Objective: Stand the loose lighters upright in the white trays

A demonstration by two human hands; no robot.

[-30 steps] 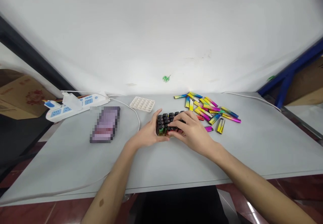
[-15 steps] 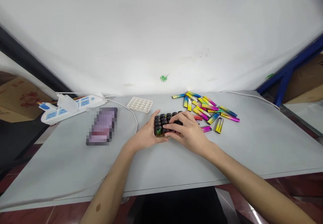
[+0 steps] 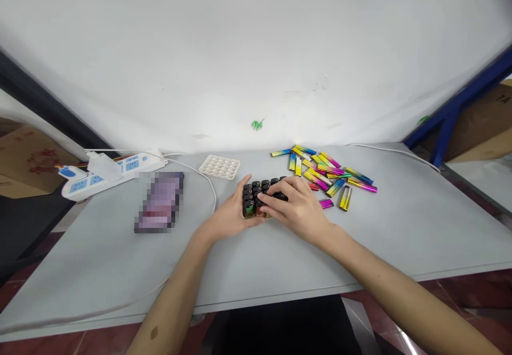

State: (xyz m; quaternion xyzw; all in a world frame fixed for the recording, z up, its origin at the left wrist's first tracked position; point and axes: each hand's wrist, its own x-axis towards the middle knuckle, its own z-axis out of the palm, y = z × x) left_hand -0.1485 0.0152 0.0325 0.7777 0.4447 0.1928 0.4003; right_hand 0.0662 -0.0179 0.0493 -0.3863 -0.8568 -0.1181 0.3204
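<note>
At the middle of the table, a tight block of black-topped lighters [image 3: 248, 197] stands in rows. Green and red show on the bodies along its near side. My left hand [image 3: 230, 215] is closed around the block's left side, thumb at the far corner and fingers under the near edge. Over the block's right part, my right hand [image 3: 301, 204] has bent fingers pressed together at a lighter near the front; the exact grip is partly hidden. Just right of this hand, several shiny metallic sleeves [image 3: 335, 172] in yellow, blue and magenta lie in a loose pile.
A white tray with round hollows [image 3: 220, 166] lies behind the hands. To the left are a blurred-out phone-like slab [image 3: 160, 203] and a white power strip [image 3: 116, 176]. A white cable [image 3: 208, 176] curves across the table [image 3: 400, 227]. A wall [image 3: 256, 66] rises behind.
The view has shifted slightly. My right fingers have moved a little over the lighters' tops, while my left hand keeps its hold. The pile of sleeves looks the same.
</note>
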